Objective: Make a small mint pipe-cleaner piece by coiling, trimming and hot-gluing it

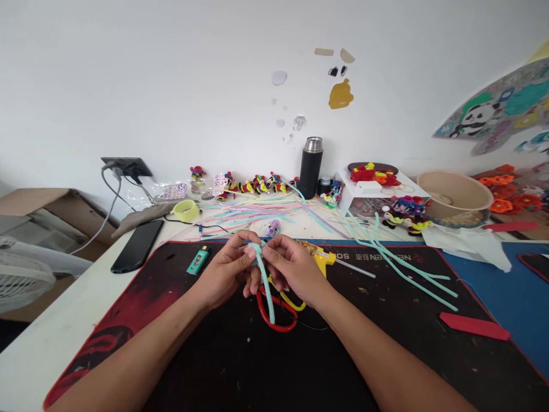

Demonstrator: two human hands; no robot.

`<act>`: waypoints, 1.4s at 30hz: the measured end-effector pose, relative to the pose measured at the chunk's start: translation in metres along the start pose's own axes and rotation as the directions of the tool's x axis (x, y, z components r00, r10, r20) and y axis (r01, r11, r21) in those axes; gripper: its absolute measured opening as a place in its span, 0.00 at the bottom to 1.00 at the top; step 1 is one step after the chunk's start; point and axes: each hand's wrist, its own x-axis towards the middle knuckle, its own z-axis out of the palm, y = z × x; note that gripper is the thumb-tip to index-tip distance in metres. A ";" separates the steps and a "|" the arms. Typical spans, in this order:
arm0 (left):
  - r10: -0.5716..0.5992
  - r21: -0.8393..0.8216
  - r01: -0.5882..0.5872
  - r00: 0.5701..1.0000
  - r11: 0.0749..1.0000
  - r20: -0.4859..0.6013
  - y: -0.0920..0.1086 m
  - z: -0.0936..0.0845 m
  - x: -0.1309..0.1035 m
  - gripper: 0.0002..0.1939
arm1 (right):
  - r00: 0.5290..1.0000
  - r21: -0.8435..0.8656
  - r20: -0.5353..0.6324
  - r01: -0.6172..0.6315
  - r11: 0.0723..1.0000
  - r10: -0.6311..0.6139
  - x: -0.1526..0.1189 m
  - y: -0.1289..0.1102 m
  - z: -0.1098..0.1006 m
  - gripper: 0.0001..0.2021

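two arms [373, 343] cross the mat [223, 366]; l. hand [231, 264] & r. hand [295, 269] pinch a green fuzzy stick [266, 286] nr mat's far edge. its top looks curled, tail's straight; spare sticks [429, 276] by far r. corner aren't curled.

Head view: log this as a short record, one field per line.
Left hand: pinching a mint stem
Right hand: pinching the same stem, close beside the left hand
Stem's lower end: hanging free, in front of a red loop
Stem's upper end: mostly covered by the hands, shape unclear
On mat: teal stick, red strip
Left of mat: phone
Behind mat: flask, lime tape
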 end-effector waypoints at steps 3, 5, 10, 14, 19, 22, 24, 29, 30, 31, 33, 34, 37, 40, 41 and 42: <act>-0.002 0.006 0.002 1.000 1.000 0.006 -0.002 -0.001 0.001 0.10 | 1.000 0.007 -0.010 -0.004 1.000 0.004 0.001 0.002 0.000 0.22; 0.005 -0.006 -0.005 1.000 1.000 0.002 -0.004 -0.002 0.002 0.10 | 1.000 0.012 -0.011 -0.003 1.000 0.003 0.002 0.004 0.001 0.22; 0.030 -0.029 -0.031 0.999 0.999 -0.032 -0.009 -0.003 0.004 0.09 | 1.000 0.031 0.007 0.015 0.999 -0.015 0.004 0.012 0.002 0.22; 0.029 -0.062 -0.033 0.998 0.997 -0.062 -0.009 0.001 0.005 0.09 | 1.000 0.041 0.013 0.001 0.999 -0.001 0.005 0.014 0.002 0.22; -0.068 -0.167 0.049 0.992 0.985 -0.110 -0.006 0.007 0.004 0.14 | 1.000 0.041 0.001 0.004 0.999 -0.004 0.004 0.010 0.002 0.22; -0.120 -0.189 0.098 0.987 0.977 -0.107 -0.003 0.006 0.003 0.14 | 1.000 0.016 -0.011 0.008 1.000 -0.008 0.004 0.008 0.001 0.21; -0.139 -0.186 0.119 0.986 0.975 -0.097 -0.001 0.005 0.002 0.13 | 1.000 0.000 -0.014 0.005 1.000 -0.005 0.002 0.006 0.001 0.20; -0.166 -0.138 0.154 0.983 0.978 -0.081 0.007 0.005 0.000 0.11 | 1.000 -0.020 -0.010 0.003 1.000 -0.003 0.000 0.003 0.002 0.19; -0.177 -0.130 0.166 0.981 0.977 -0.077 0.008 0.006 0.000 0.10 | 1.000 -0.023 -0.012 0.001 1.000 -0.001 0.000 0.003 0.002 0.19; -0.189 -0.126 0.179 0.979 0.976 -0.074 0.009 0.006 0.000 0.10 | 1.000 -0.026 -0.015 -0.002 1.000 0.001 0.000 0.004 0.002 0.19; -0.209 -0.119 0.199 0.976 0.973 -0.070 0.010 0.007 0.001 0.12 | 1.000 -0.043 -0.020 -0.005 0.999 0.004 0.000 0.005 0.002 0.19; -0.210 -0.112 0.201 0.975 0.973 -0.069 0.010 0.007 0.001 0.13 | 1.000 -0.055 -0.021 -0.004 0.999 0.003 0.001 0.006 0.002 0.18; -0.187 -0.056 0.184 0.980 0.981 -0.069 0.009 0.008 0.000 0.15 | 1.000 -0.088 -0.022 0.007 0.996 -0.009 0.001 0.009 0.002 0.18; -0.179 0.029 0.182 0.980 0.983 -0.084 0.007 0.008 -0.001 0.15 | 1.000 -0.108 -0.020 0.020 0.994 -0.023 0.001 0.012 0.002 0.17; -0.177 0.053 0.183 0.980 0.982 -0.093 0.006 0.008 -0.001 0.14 | 1.000 -0.114 -0.017 0.024 0.993 -0.026 0.001 0.013 0.002 0.17; -0.176 0.074 0.183 0.979 0.980 -0.100 0.006 0.008 -0.002 0.14 | 0.999 -0.119 -0.015 0.026 0.993 -0.028 0.001 0.014 0.002 0.16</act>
